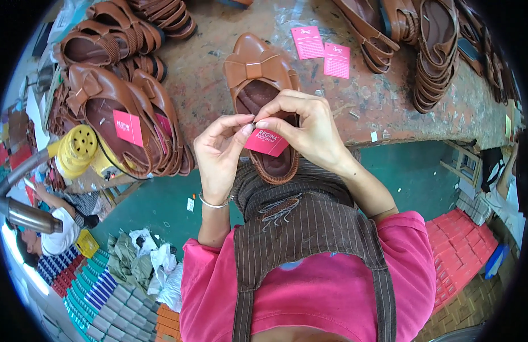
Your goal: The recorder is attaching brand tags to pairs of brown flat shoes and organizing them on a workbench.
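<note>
A brown slingback shoe [258, 65] with a bow on its toe lies at the table's front edge, toe pointing away from me. Above its insole I hold a pink hang tag [268, 143] by its upper corner. My left hand [218, 151] pinches there with thumb and forefinger. My right hand [309, 128] meets it from the other side, its thumb over the tag's corner and its fingers curled. Any string or fastener between the fingertips is too small to make out. The shoe's heel end overhangs the edge by my apron.
Finished brown shoes [112, 114] are piled at the left, one bearing a pink tag. Two loose pink tags [336, 61] lie on the worn table [355, 114]. More nested shoes [435, 51] stand at the right. A yellow-headed tool [78, 145] juts in at the left, beyond which a person sits.
</note>
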Motion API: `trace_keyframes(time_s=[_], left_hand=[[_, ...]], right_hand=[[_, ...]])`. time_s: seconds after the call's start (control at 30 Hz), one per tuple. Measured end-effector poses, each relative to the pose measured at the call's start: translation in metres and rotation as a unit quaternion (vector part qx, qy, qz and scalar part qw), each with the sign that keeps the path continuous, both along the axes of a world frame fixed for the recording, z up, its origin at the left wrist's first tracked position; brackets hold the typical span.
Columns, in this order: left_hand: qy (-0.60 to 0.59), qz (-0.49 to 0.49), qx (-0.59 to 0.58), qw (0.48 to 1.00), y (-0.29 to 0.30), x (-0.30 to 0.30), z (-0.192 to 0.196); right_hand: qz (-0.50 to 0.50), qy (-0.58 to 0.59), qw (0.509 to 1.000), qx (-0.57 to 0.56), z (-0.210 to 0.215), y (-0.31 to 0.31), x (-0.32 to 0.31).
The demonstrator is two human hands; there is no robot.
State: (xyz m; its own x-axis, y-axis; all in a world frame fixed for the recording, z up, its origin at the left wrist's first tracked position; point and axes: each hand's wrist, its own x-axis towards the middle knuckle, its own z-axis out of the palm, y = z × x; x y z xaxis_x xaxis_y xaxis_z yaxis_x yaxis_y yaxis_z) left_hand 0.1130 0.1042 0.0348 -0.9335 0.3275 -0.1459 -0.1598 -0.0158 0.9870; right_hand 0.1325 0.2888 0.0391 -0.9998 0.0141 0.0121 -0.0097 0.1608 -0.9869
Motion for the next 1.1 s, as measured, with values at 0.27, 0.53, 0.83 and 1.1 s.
trace_keyframes(time_s=[0.27, 0.53, 0.83, 1.1], left_hand=[[-0.03, 0.005, 0.017, 0.999, -0.002, -0.001, 0.001], [-0.008, -0.008, 0.003, 1.0, -0.001, -0.004, 0.003], [0.008, -0.012, -0.019, 1.0, 0.001, -0.005, 0.006], [0.019, -0.011, -0.033, 0.999, 0.0, -0.005, 0.006]], right_hand=[[0.024, -0.011, 0.999, -0.034, -0.006, 0.002, -0.004], [0.022, -0.016, 0.998, -0.064, -0.01, 0.002, -0.006], [0.042, -0.042, 0.993, -0.104, -0.01, 0.006, -0.008], [0.041, -0.055, 0.989, -0.129, -0.013, 0.005, -0.009]])
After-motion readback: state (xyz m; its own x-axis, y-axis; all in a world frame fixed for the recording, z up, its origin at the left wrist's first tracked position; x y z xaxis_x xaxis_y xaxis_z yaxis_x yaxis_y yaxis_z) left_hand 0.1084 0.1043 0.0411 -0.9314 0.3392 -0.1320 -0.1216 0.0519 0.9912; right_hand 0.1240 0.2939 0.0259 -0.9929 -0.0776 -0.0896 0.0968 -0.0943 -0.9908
